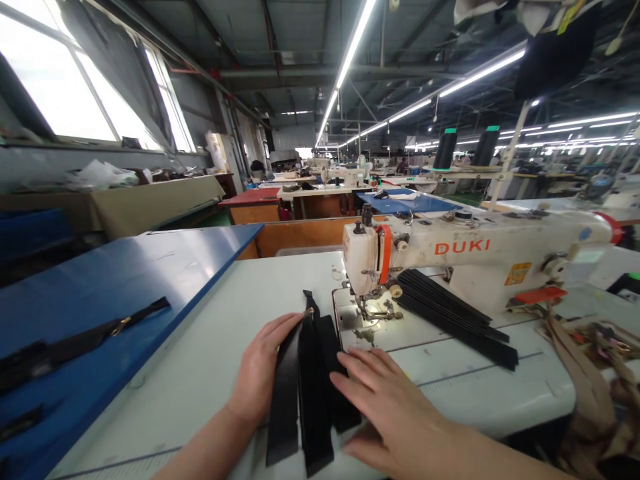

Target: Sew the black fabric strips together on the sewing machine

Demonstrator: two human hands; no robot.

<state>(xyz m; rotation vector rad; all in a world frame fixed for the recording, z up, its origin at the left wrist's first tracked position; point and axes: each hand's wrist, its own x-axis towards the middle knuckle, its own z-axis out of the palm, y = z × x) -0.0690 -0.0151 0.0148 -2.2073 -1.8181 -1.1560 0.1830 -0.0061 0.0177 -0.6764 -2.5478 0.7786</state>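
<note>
Several black straps (314, 393) lie lengthwise on the pale sewing table, left of the needle area. My left hand (263, 357) is closed on the upper end of the left strap, beside a small metal ring (311, 311). My right hand (383, 400) has its fingers stretched out, with the fingertips at the edge of the rightmost strap (336, 373). The sewing machine (425, 253) stands just beyond, its needle and presser foot over the metal plate (365, 327). A fanned stack of black strips (450, 313) rests under the machine's arm.
A blue table (200, 260) adjoins on the left, with black straps bearing metal fittings (120, 327) on it. Tan straps (585, 373) hang at the right edge. Two black thread cones (445, 150) stand behind the machine. More workbenches stretch into the background.
</note>
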